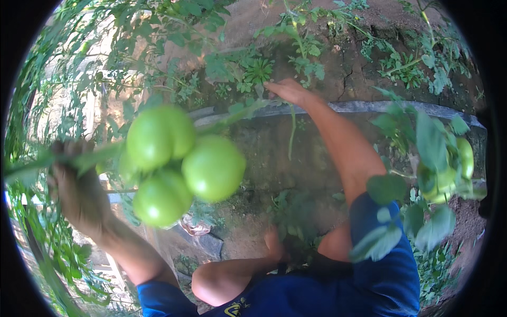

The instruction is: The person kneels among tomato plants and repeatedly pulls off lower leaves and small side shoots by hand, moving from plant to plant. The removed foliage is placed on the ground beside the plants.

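On the left, my left hand [81,190] is wrapped around a thick green tomato stem [105,152]. A cluster of large unripe green tomatoes [214,168] hangs from that stem, close to the camera and in front of the ground. The stem slants up to the right, blurred, towards my right hand [291,92]. That hand reaches out low over the soil, fingertips beside a small leafy plant [258,71]. Whether its fingers grip the stem or a leaf is too blurred to tell. A thin bare stalk [292,132] dangles just below the right hand.
A grey plastic strip or pipe [364,107] crosses the soil bed. More green tomatoes [464,158] and broad leaves [431,140] hang at the right. Dense tomato vines [130,51] fill the left and top. A crumpled wrapper [195,226] lies near my bare knee [216,277].
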`<action>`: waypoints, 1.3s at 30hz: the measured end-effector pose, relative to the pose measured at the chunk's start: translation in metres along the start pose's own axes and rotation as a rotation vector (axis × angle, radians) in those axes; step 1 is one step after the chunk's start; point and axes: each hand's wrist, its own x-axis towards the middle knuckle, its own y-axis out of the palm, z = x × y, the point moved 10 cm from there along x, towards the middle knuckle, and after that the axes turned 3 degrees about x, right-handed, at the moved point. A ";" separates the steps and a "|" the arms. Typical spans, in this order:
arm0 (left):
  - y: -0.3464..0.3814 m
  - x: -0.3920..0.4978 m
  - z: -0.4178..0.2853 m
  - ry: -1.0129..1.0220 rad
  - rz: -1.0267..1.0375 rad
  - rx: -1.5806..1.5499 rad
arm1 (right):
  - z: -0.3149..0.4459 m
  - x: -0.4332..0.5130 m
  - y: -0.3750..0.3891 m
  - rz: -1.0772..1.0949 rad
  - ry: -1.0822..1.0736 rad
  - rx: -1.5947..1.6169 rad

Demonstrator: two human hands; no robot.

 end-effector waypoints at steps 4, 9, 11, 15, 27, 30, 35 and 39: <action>-0.021 -0.019 -0.017 0.027 -0.045 -0.011 | 0.013 0.009 0.013 0.124 0.028 0.022; -0.030 -0.030 -0.028 0.011 -0.092 -0.047 | 0.019 0.010 0.041 0.389 0.015 -0.076; -0.031 -0.035 -0.030 0.000 -0.102 -0.125 | 0.022 0.012 0.043 0.387 -0.029 -0.028; -0.018 -0.039 -0.029 -0.063 0.038 -0.153 | 0.015 0.006 0.041 0.284 -0.018 0.293; -0.040 -0.041 -0.052 0.079 -0.171 -0.046 | 0.081 -0.073 0.058 -0.024 -0.730 -0.186; -0.050 -0.043 -0.055 0.085 -0.245 -0.042 | 0.081 -0.079 0.070 -0.018 -0.752 -0.268; -0.058 -0.043 -0.055 0.077 -0.241 0.038 | 0.074 -0.092 0.076 -0.119 -0.844 -0.283; -0.053 -0.040 -0.055 0.060 -0.159 -0.017 | 0.066 -0.100 0.056 -0.376 -0.868 -0.259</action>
